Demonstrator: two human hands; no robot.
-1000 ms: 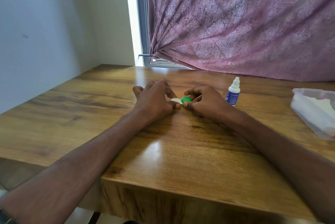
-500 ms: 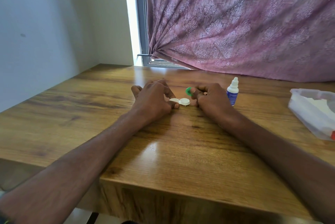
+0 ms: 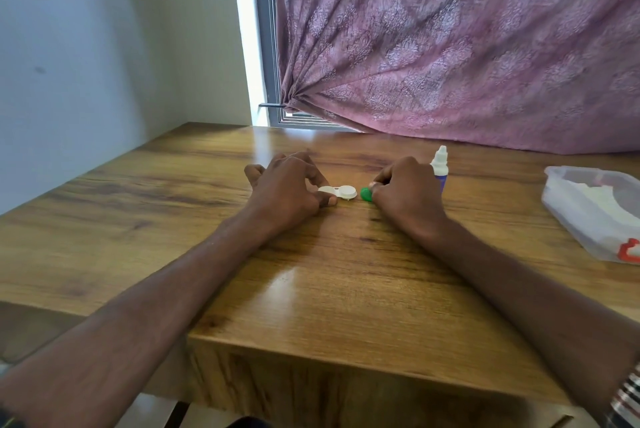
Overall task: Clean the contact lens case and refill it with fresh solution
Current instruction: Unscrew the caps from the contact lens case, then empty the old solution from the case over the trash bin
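Fingers [image 3: 375, 186] of the right hand [image 3: 405, 195] pinch the green cap [image 3: 365, 194] just right of the case [image 3: 341, 192], which the left hand [image 3: 287, 192] pins, long axis left-right.

Setting, as I read it from the head camera: a room in a home, most likely a bedroom or a study corner. Evidence noted: a wooden table [image 3: 311, 306] with a strong grain and a glossy finish, pushed into a corner against a plain pale wall [image 3: 86, 63]. Behind it, a window frame [image 3: 268, 46] with sliding tracks, daylight showing in the narrow gap. A mauve patterned curtain [image 3: 467, 46] is gathered and pinned towards the frame, covering most of the window. On the table I see household items only: a small dropper bottle [image 3: 440, 167] and a translucent plastic box [image 3: 588, 219] holding something white.
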